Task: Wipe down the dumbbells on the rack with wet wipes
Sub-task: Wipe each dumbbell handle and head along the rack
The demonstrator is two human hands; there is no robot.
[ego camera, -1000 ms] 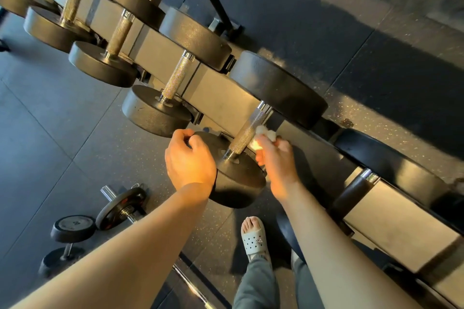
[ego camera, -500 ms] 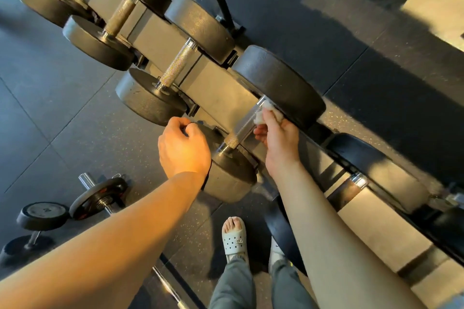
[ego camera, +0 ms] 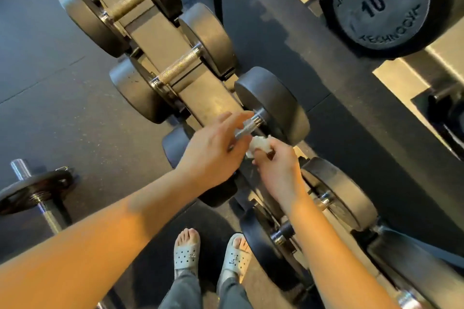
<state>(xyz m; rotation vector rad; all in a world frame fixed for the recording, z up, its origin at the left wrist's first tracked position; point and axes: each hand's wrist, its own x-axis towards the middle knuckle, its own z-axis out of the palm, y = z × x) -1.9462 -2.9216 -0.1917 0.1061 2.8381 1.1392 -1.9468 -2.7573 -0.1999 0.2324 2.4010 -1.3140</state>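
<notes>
— Where's the wipe sitting?
— I'm pinching the wet wipe in my right hand, just under the dumbbell handle.
— And the left hand?
— It's hovering loose-fingered over that handle, gripping nothing.

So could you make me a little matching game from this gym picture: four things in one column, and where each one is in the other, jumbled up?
Things:
1. wet wipe
2. plate marked 10
3. sandals
4. loaded bar

Places:
A. lying on the floor at the left edge
B. on the person's feet, bottom middle
C. pinched in the right hand
D. upper right corner

Pairs: 1-C, 2-D, 3-B, 4-A
</notes>
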